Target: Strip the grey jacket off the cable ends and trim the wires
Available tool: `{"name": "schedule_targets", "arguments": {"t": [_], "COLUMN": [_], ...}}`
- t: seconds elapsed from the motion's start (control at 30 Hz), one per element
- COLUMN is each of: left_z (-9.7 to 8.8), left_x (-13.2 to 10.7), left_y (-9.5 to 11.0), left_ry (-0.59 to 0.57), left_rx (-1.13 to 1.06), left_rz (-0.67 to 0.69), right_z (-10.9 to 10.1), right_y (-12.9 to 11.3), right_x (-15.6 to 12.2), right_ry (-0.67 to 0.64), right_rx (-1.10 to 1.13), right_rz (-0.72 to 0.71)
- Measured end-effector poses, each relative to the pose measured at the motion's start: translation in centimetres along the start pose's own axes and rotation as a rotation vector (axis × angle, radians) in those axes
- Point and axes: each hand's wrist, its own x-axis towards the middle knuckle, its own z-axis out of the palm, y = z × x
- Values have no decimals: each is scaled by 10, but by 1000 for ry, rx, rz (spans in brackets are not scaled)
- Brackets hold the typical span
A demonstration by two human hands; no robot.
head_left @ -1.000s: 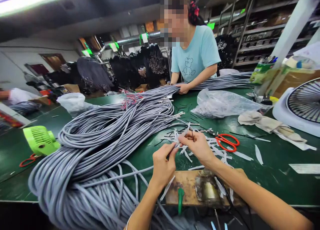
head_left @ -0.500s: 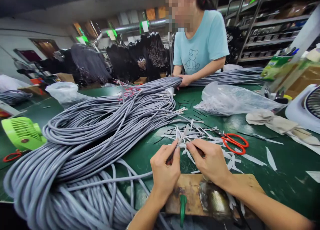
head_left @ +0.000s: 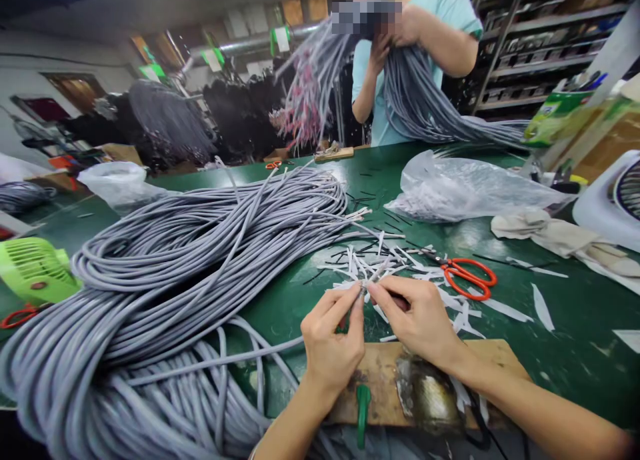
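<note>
My left hand point(head_left: 333, 337) is closed on a grey cable point(head_left: 290, 347) near its end, with thumb and forefinger pinching it. The cable runs in from the coil at the left. The fingertips of my right hand point(head_left: 417, 317) pinch the same cable end, close against the left fingertips. Fine detail of the tip is too small and partly hidden by the fingers. Just beyond lie white strip scraps point(head_left: 357, 263) and thin black pieces. Orange-handled scissors point(head_left: 467, 261) rest to the right. Below my hands is a wooden board point(head_left: 383, 363) with a dark metal piece point(head_left: 427, 390).
A large coil of grey cables point(head_left: 200, 247) covers the left side of the green table point(head_left: 590, 313). A green fan point(head_left: 37, 267), a plastic bag point(head_left: 460, 187) and a cloth point(head_left: 560, 237) lie around. Across the table, a person holds up a cable bundle point(head_left: 415, 80).
My right fingertips have moved left to meet the left ones at the cable end. The other person has lifted a cable bundle off the table. The view has shifted slightly.
</note>
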Motion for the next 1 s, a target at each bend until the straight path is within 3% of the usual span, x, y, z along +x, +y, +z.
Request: {"name": "schedule_targets", "arguments": {"t": [0.13, 0.2, 0.3, 0.4, 1.0], "left_z": [1, 2, 3, 2, 0], "left_x": [3, 4, 4, 2, 0], "left_y": [-5, -7, -8, -6, -1], "left_ry": [-37, -34, 29, 73, 90], "left_rx": [-4, -47, -131, -156, -110], "left_rz": [-145, -233, -299, -269, -90], "right_z": [2, 1, -2, -5, -8], "right_y": [-12, -14, -6, 6, 6], "right_x": [-12, -15, -11, -3, 2], "right_ry": [-7, 12, 96, 114, 34], "right_rx": [24, 10, -77, -185, -108], "right_rz": [-287, -358, -202, -73, -80]}}
